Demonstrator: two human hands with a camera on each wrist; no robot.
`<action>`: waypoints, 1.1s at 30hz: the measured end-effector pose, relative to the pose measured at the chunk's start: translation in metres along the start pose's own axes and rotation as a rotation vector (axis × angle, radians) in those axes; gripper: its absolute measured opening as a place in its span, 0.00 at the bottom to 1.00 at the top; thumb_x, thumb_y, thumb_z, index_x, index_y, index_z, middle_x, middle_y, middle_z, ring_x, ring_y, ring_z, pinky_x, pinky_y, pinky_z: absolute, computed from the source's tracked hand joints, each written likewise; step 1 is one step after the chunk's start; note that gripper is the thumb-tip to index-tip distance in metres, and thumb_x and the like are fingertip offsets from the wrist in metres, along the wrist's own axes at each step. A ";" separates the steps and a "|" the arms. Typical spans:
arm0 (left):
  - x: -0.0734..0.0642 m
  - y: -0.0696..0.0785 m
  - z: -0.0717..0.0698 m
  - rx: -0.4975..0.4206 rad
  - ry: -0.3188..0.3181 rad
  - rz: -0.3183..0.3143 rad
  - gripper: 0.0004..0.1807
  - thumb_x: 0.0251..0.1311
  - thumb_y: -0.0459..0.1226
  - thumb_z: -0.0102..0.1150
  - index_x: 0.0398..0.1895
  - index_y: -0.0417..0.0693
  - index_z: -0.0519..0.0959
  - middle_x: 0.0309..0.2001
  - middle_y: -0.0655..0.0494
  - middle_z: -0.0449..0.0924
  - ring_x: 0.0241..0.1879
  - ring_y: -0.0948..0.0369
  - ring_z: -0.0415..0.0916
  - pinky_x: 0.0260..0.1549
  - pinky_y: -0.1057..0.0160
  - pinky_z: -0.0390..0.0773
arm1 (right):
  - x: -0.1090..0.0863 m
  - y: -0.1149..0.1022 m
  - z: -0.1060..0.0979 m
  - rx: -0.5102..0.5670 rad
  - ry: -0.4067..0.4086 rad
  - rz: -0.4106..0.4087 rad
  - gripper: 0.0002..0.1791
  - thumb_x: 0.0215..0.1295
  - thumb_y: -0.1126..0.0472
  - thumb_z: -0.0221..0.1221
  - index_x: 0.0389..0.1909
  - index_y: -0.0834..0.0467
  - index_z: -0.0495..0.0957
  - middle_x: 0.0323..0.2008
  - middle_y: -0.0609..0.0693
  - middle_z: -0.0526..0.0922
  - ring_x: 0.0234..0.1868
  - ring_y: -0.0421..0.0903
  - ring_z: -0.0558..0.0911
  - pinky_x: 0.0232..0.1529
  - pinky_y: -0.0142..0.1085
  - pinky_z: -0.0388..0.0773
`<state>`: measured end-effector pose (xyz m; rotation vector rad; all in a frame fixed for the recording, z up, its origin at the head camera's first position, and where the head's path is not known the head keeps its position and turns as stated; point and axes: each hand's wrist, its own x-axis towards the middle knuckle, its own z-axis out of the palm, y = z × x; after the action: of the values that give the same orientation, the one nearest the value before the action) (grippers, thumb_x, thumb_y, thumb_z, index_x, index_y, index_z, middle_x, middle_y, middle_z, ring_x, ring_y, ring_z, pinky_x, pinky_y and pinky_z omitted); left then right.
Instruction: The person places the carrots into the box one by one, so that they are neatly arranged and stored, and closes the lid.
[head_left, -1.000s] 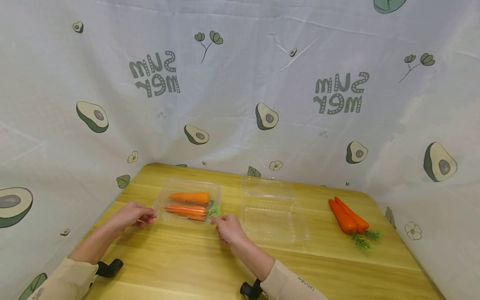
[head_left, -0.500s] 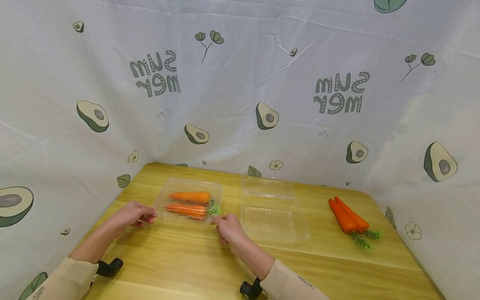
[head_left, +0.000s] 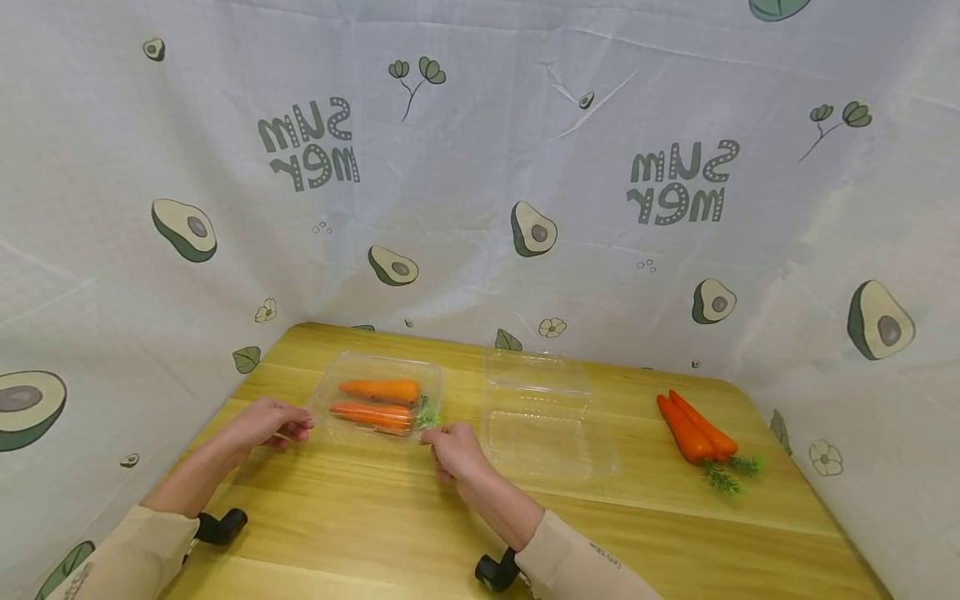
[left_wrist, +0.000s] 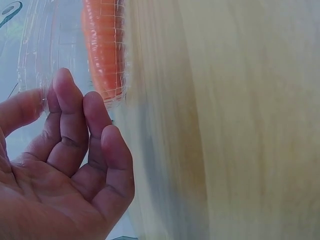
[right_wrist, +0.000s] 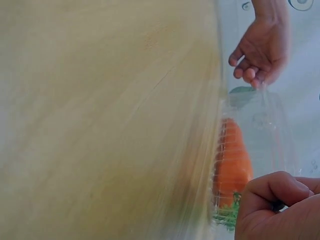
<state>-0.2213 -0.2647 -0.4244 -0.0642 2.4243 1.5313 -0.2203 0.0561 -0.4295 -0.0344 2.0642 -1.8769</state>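
Clear plastic box [head_left: 386, 365] holding two orange carrots [head_left: 381, 391] sits on the left of the wooden tabletop [head_left: 352, 521], the left hand [head_left: 267, 422] and the right hand [head_left: 456, 451] each pinching a near corner, with an open container [head_left: 536, 442] just beside it and loose carrots [head_left: 686, 433] well apart on the right

Enclosed at left, back and right by white fabric sheeting [head_left: 465, 137], creased in places. Printed with cut avocados [head_left: 528, 229], green leaves [head_left: 247, 360], small flowers [head_left: 552, 327] and, 2 times, mirror-reversed grey lettering [head_left: 670, 205] reading "summer". Fitted below with a yellow-brown wood-grain surface [head_left: 352, 517], rounded at 2 far corners. Lit softly, with pale sheen across the nearer part.
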 end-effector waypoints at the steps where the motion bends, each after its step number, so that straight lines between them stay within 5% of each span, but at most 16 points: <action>1: 0.000 0.000 0.000 -0.003 0.001 -0.004 0.19 0.73 0.42 0.52 0.42 0.33 0.85 0.28 0.60 0.84 0.33 0.62 0.81 0.34 0.62 0.79 | 0.001 0.000 0.000 -0.002 0.002 -0.002 0.22 0.69 0.64 0.56 0.14 0.51 0.65 0.09 0.41 0.53 0.13 0.38 0.49 0.16 0.30 0.51; 8: -0.002 -0.003 0.001 -0.004 0.012 -0.020 0.18 0.72 0.42 0.53 0.39 0.36 0.85 0.28 0.59 0.84 0.32 0.62 0.80 0.33 0.63 0.78 | 0.000 0.002 0.004 0.018 0.014 -0.003 0.27 0.66 0.65 0.56 0.11 0.47 0.56 0.09 0.41 0.53 0.13 0.39 0.49 0.15 0.30 0.51; 14: -0.004 -0.006 0.001 0.004 0.007 -0.029 0.19 0.72 0.44 0.52 0.39 0.37 0.85 0.28 0.59 0.84 0.32 0.63 0.80 0.33 0.62 0.78 | -0.001 0.006 0.004 0.060 -0.010 0.021 0.11 0.70 0.63 0.55 0.26 0.60 0.78 0.12 0.41 0.55 0.13 0.37 0.50 0.15 0.29 0.53; 18: -0.003 -0.006 0.002 0.014 0.015 -0.025 0.20 0.72 0.44 0.52 0.40 0.36 0.85 0.29 0.59 0.85 0.33 0.62 0.81 0.34 0.62 0.78 | -0.002 0.006 0.002 0.065 -0.016 0.027 0.14 0.73 0.61 0.53 0.45 0.68 0.82 0.12 0.41 0.54 0.13 0.37 0.49 0.16 0.29 0.53; 33: -0.008 0.004 0.004 0.104 0.119 0.008 0.22 0.74 0.46 0.51 0.45 0.33 0.81 0.36 0.52 0.83 0.35 0.59 0.77 0.34 0.61 0.76 | -0.015 -0.004 -0.009 0.006 -0.097 0.044 0.21 0.72 0.54 0.56 0.51 0.70 0.80 0.12 0.41 0.53 0.14 0.38 0.49 0.16 0.30 0.50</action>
<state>-0.2132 -0.2602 -0.4207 -0.1284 2.5957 1.4397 -0.2094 0.0679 -0.4219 -0.0762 1.9792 -1.8180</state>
